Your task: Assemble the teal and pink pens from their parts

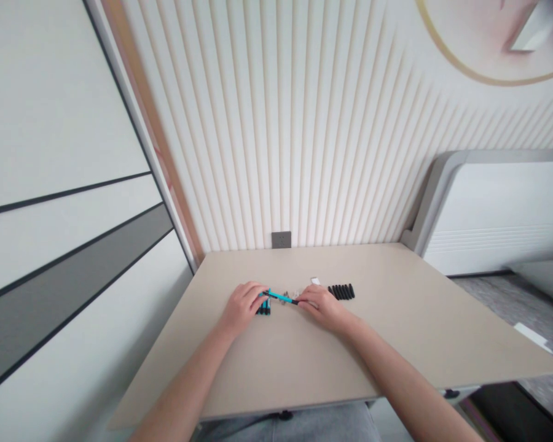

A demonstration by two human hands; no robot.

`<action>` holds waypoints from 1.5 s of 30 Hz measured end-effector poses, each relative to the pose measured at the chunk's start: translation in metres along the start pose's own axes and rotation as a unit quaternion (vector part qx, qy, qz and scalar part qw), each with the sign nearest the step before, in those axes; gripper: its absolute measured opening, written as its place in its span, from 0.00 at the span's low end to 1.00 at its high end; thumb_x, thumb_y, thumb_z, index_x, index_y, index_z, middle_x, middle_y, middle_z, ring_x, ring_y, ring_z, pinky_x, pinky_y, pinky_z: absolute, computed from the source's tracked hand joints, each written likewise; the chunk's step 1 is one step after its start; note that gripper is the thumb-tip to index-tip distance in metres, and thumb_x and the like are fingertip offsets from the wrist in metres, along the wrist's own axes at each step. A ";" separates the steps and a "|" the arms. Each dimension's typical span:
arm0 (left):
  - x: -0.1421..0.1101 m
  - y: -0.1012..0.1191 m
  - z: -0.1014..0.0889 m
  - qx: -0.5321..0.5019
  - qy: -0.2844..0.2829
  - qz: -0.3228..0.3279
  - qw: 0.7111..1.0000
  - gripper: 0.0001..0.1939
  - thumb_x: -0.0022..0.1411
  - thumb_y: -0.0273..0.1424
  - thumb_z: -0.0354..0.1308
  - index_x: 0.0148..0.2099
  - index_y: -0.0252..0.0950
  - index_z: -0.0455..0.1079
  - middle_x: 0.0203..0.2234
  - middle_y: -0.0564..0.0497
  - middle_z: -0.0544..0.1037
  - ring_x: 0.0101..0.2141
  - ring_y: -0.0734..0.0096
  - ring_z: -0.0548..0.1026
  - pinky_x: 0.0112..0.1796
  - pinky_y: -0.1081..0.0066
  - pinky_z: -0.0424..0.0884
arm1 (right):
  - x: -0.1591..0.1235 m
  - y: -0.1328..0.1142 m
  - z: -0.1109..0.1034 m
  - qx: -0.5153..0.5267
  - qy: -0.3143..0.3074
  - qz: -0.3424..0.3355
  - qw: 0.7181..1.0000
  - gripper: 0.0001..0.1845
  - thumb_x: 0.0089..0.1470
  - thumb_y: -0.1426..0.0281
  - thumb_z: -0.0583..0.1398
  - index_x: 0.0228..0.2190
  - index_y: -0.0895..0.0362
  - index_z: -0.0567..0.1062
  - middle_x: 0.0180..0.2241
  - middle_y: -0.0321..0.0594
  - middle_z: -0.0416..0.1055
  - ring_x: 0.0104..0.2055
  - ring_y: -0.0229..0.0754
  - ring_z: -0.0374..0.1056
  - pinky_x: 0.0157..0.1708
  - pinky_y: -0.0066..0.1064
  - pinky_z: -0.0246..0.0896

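A slim turquoise pen barrel with black parts [283, 298] spans the gap between my two hands, just over the table. My left hand [243, 308] pinches its left end, and the fingertips of my right hand [321, 303] close on its black right end. Beneath my left fingers lie several turquoise-and-black pen pieces [263, 309] side by side, partly hidden. Small loose parts [286, 294], too tiny to name, sit behind the barrel. To the right of my right hand is a row of several black tubes [341, 291].
The beige table [276, 362] reaches back to a ribbed wall with a dark socket [281, 239]. A small white item [314, 281] lies behind my right hand. A white cabinet [74, 276] stands on the left, and a bed headboard [493, 209] is at the right.
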State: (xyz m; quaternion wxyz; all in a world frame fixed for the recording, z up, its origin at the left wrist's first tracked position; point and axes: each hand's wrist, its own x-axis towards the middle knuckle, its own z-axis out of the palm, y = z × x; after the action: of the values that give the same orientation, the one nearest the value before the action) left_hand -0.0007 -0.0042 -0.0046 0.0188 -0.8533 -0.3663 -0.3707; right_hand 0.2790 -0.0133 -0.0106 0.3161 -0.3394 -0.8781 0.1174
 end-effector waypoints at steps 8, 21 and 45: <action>-0.003 -0.018 -0.009 -0.019 0.026 -0.098 0.995 0.13 0.69 0.33 0.46 0.51 0.37 0.66 0.38 0.47 0.75 0.40 0.65 0.74 0.45 0.63 0.70 | -0.002 0.044 -0.040 -0.076 0.086 0.101 0.988 0.15 0.63 0.65 0.53 0.40 0.55 0.78 0.35 0.44 0.74 0.38 0.44 0.69 0.41 0.36 0.62; 0.002 -0.007 -0.009 -0.003 -0.042 -0.059 0.997 0.10 0.68 0.32 0.50 0.47 0.40 0.71 0.39 0.48 0.77 0.41 0.64 0.74 0.43 0.64 0.70 | -0.113 0.225 -0.148 -0.242 0.115 0.531 0.804 0.19 0.59 0.63 0.52 0.39 0.57 0.80 0.39 0.50 0.77 0.41 0.51 0.72 0.35 0.34 0.61; 0.001 -0.020 -0.011 0.028 -0.056 -0.107 0.992 0.13 0.68 0.36 0.48 0.45 0.40 0.72 0.38 0.48 0.78 0.40 0.63 0.75 0.43 0.63 0.72 | -0.100 0.291 -0.145 -0.315 0.098 0.547 0.770 0.23 0.58 0.64 0.49 0.39 0.60 0.80 0.43 0.57 0.74 0.44 0.56 0.70 0.41 0.41 0.64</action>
State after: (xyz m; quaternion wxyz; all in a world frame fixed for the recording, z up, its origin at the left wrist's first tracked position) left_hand -0.0199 0.0082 -0.0011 -0.0179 -0.8277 -0.4662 -0.3119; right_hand 0.5796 0.1344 -0.0687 0.1581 -0.8524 -0.4963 -0.0466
